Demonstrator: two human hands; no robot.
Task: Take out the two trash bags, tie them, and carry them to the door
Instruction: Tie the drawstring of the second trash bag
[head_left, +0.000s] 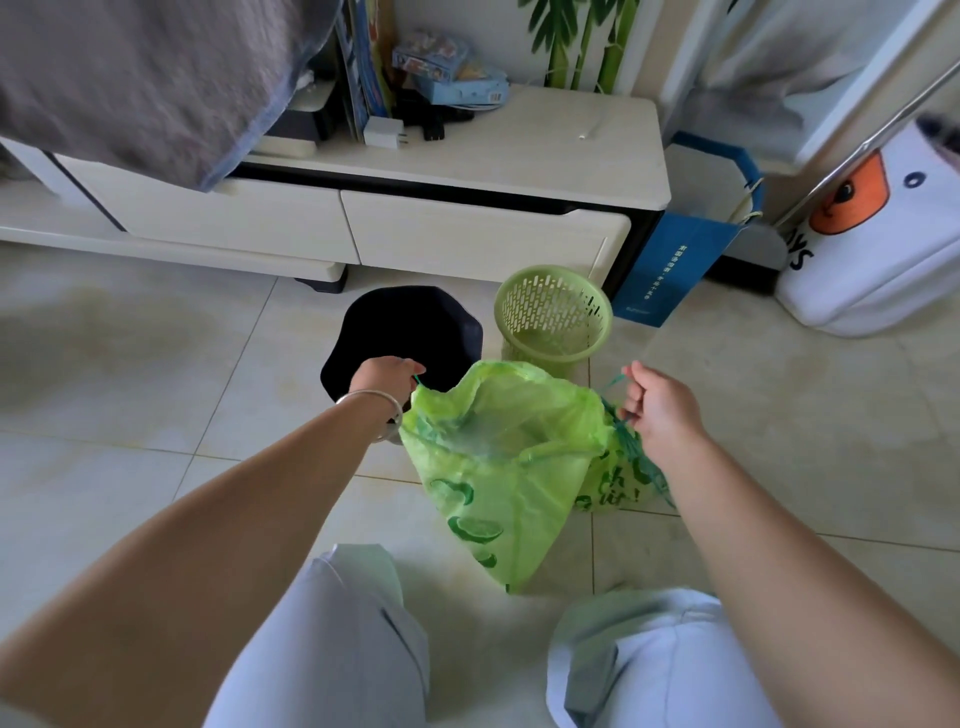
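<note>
So the main thing here is a light green trash bag (498, 467), thin and see-through, printed with darker green lime slices. Its mouth is pulled open and wide, and it hangs just off the tiled floor (156, 389) between the person's knees and the two bins. There's a thin dark green drawstring (610, 385) running out of the rim on both sides. Right behind it, on the right, sits a second green bag (618, 483) with some dark green lettering on it, mostly hidden, so I can't tell if it's tied.

The left hand (387, 376) is stretched out forward, wrist wearing a silver bangle (371, 410), fingers curled and pinching the drawstring at the bag's left rim. It's hovering over the black bin (405, 332). The right hand (660, 405) is out on the other side, fingers curled round the drawstring loop at the right rim, with the cord also trailing down under the palm. Both arms are pretty much straight and spread apart, holding the bag's mouth stretched between them.

Just beside the black bin is a light green plastic wastebasket (553, 317) with slotted sides, no liner in it. Behind both stands a cream TV cabinet (467, 171), with a blue paper bag (670, 265) leaning at its right end.
</note>
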